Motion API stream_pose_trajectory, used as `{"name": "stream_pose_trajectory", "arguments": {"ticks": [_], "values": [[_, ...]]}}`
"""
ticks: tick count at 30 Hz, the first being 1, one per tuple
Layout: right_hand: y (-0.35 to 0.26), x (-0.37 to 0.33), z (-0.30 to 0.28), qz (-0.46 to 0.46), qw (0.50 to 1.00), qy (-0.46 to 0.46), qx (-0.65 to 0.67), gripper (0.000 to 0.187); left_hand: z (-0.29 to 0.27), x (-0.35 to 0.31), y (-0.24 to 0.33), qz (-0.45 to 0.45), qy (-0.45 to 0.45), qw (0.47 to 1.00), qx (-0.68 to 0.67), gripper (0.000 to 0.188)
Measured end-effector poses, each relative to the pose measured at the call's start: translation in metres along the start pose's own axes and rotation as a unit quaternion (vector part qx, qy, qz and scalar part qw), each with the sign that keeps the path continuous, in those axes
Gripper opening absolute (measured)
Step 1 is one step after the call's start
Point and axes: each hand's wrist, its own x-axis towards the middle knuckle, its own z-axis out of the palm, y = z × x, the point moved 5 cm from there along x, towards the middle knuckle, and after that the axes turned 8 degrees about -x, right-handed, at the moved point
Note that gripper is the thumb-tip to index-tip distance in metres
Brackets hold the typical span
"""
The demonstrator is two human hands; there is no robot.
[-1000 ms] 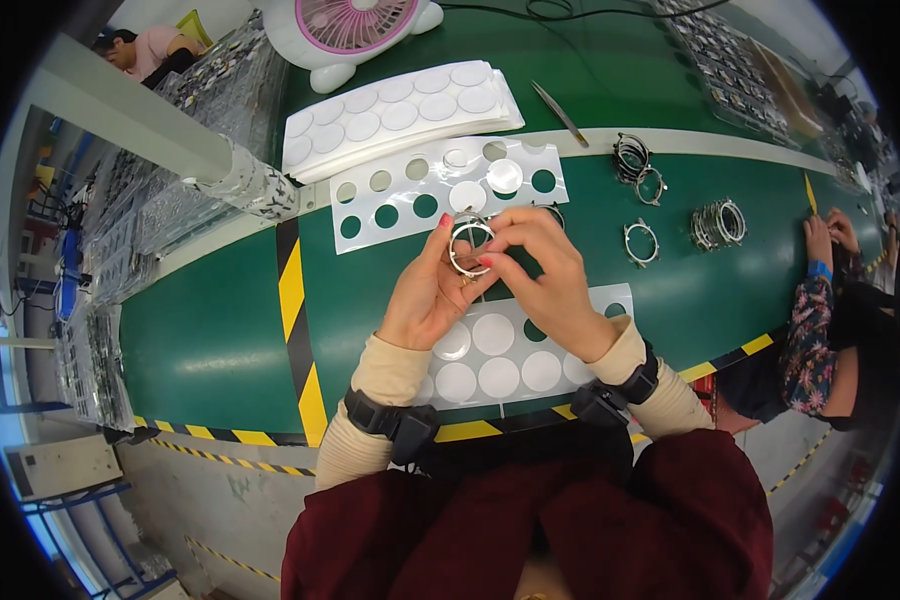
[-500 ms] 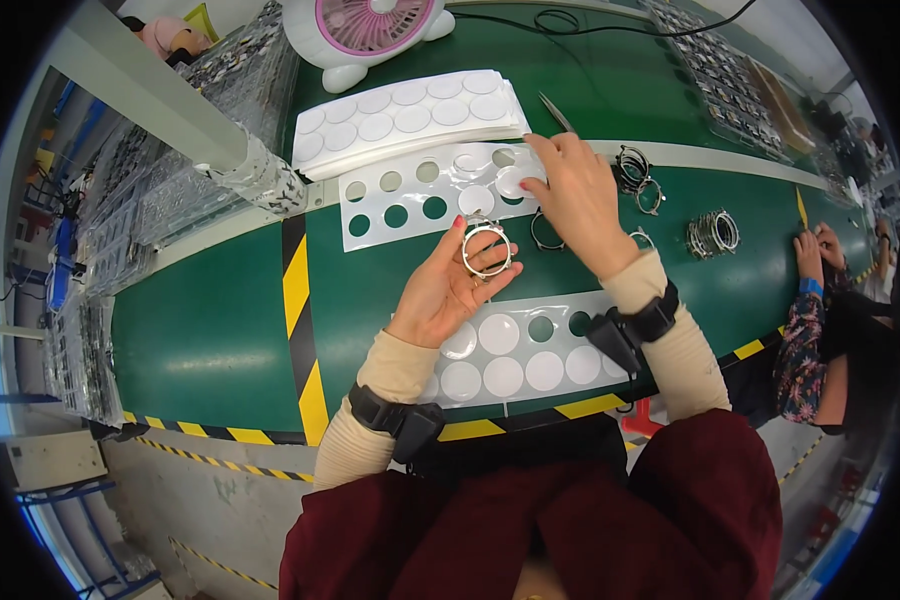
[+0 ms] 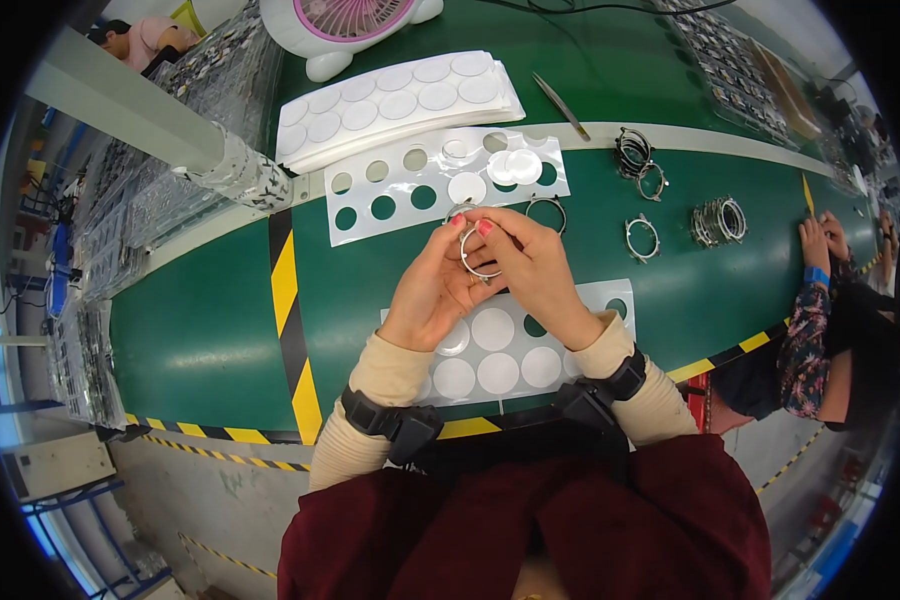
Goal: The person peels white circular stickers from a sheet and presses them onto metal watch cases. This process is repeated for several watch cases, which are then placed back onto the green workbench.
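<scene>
My left hand [image 3: 428, 285] holds a thin silvery metal ring [image 3: 467, 262] with small lugs, its fingers curled beneath. My right hand [image 3: 545, 275] meets it there, thumb and fingertips pinching at the ring's upper right side. Whether anything small sits between those fingertips is hidden. Just beyond my hands lies a glossy white sheet [image 3: 342, 238] with round cut-outs; loose white discs [image 3: 522, 166] overlap on its right part. Under my wrists is a second sheet [image 3: 519, 345] of white round stickers, partly covered by my right hand. A dark ring [image 3: 564, 215] lies right of my fingers.
To the right are a single ring [image 3: 628, 240], a ring pile [image 3: 632, 155] and a ring stack [image 3: 718, 222]. Tweezers [image 3: 560, 104], a stack of sticker sheets [image 3: 395, 85] and a fan [image 3: 320, 62] stand farther back. A co-worker's hands [image 3: 820, 238] are far right.
My right hand has moved from the discs on the far sheet down and left to the ring in my left hand. Its fingers now pinch there. My view has shifted slightly.
</scene>
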Motion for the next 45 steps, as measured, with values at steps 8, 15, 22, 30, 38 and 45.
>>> {"name": "stream_pose_trajectory", "arguments": {"ticks": [8,15,22,30,38,45], "values": [[-0.019,-0.011,-0.008,-0.268,0.893,0.107,-0.345,0.033,0.000,0.005,-0.002,-0.007,0.009,1.000,-0.020,0.036],[-0.046,-0.038,-0.061,-0.277,0.792,0.128,-0.529,0.060,0.017,-0.005,-0.012,-0.088,-0.040,0.995,0.037,0.050],[-0.020,-0.053,-0.135,-0.188,0.720,0.222,-0.630,0.061,0.008,-0.005,0.001,-0.019,0.021,0.998,0.056,0.044],[-0.025,-0.070,-0.035,-0.207,0.817,0.016,-0.538,0.058,0.020,-0.070,0.018,0.027,0.103,0.575,0.812,0.023],[-0.008,-0.060,-0.023,-0.019,0.881,-0.256,-0.398,0.042,0.012,-0.067,-0.010,0.130,0.056,0.552,0.822,0.030],[-0.010,-0.065,-0.025,-0.067,0.894,-0.342,-0.283,0.042,0.014,-0.065,-0.012,0.109,0.045,0.554,0.824,0.031]]}}
